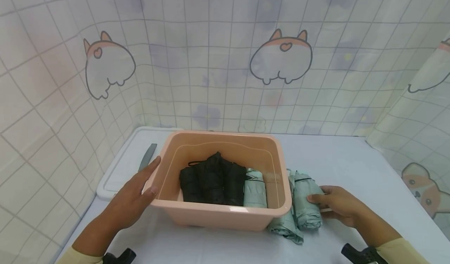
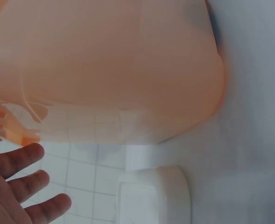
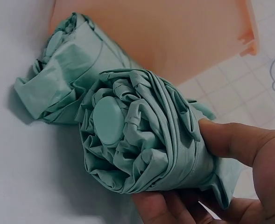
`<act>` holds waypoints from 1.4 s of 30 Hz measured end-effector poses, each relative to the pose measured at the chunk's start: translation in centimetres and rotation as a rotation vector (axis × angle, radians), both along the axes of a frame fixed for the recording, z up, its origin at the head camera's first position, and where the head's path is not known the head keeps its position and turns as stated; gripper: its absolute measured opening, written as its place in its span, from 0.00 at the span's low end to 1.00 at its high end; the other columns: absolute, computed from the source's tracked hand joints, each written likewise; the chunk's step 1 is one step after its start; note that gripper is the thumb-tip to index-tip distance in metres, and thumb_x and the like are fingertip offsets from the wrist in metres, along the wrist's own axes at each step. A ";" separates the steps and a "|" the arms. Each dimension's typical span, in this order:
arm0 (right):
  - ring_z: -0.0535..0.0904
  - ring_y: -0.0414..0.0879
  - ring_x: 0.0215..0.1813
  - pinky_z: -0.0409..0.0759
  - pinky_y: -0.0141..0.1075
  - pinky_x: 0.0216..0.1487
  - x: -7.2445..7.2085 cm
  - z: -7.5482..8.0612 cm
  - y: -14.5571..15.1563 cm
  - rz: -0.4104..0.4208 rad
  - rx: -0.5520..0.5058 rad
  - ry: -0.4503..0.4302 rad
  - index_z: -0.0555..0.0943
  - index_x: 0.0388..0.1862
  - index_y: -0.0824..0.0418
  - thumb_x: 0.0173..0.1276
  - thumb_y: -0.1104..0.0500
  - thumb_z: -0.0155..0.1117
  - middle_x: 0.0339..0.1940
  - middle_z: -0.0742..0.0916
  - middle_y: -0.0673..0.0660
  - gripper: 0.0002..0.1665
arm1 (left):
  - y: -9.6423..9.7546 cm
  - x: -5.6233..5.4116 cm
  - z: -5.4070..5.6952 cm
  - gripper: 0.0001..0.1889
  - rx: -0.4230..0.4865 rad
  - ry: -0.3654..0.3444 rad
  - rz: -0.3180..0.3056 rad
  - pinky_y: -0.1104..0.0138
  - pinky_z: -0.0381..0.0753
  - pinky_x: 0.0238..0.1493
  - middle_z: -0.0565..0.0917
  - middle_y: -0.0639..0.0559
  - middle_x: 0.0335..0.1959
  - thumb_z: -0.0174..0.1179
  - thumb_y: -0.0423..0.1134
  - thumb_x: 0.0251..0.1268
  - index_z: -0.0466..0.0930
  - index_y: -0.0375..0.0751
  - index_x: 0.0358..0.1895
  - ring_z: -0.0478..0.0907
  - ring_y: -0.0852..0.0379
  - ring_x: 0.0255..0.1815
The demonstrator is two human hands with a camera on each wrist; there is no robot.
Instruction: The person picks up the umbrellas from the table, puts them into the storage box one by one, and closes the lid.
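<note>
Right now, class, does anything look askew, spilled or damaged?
Untidy: the unheld green bundle beside the bin has a loose fabric flap sticking out instead of lying rolled. No spill or damage shows.

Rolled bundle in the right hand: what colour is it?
The bundle is muted bluish green, clearest in the right wrist view.

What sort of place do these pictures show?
Probably a small curtained work booth: a white table has grid-patterned curtains at the back and both sides, printed with cartoon animals, and a peach tub holds rolled bundles.
</note>
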State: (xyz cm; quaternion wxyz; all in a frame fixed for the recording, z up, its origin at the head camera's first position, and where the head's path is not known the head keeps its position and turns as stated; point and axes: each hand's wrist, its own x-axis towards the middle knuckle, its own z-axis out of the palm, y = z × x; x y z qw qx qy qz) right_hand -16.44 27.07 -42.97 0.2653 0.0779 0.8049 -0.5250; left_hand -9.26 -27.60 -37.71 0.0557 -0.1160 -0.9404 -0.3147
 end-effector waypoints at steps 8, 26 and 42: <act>0.83 0.57 0.55 0.83 0.53 0.55 -0.1 1.9 0.7 0.033 -0.019 0.046 0.56 0.73 0.83 0.72 0.49 0.69 0.57 0.83 0.67 0.50 | 0.0 0.1 -0.1 0.36 0.006 0.002 0.006 0.28 0.66 0.61 0.59 0.37 0.80 0.46 0.54 0.79 0.44 0.61 0.85 0.65 0.31 0.71; 0.81 0.58 0.60 0.82 0.51 0.57 -0.5 5.4 1.7 0.089 -0.069 0.098 0.50 0.76 0.84 0.78 0.49 0.62 0.64 0.78 0.69 0.50 | -0.1 0.0 -0.2 0.36 0.001 0.015 -0.001 0.28 0.64 0.62 0.59 0.37 0.79 0.45 0.53 0.79 0.45 0.61 0.85 0.64 0.30 0.73; 0.81 0.53 0.57 0.80 0.49 0.60 -0.9 7.9 2.1 0.083 -0.079 0.105 0.51 0.76 0.81 0.79 0.49 0.60 0.59 0.81 0.63 0.48 | -0.1 -0.1 -0.1 0.36 -0.002 0.005 -0.005 0.29 0.67 0.61 0.61 0.36 0.78 0.46 0.54 0.79 0.45 0.58 0.85 0.67 0.32 0.70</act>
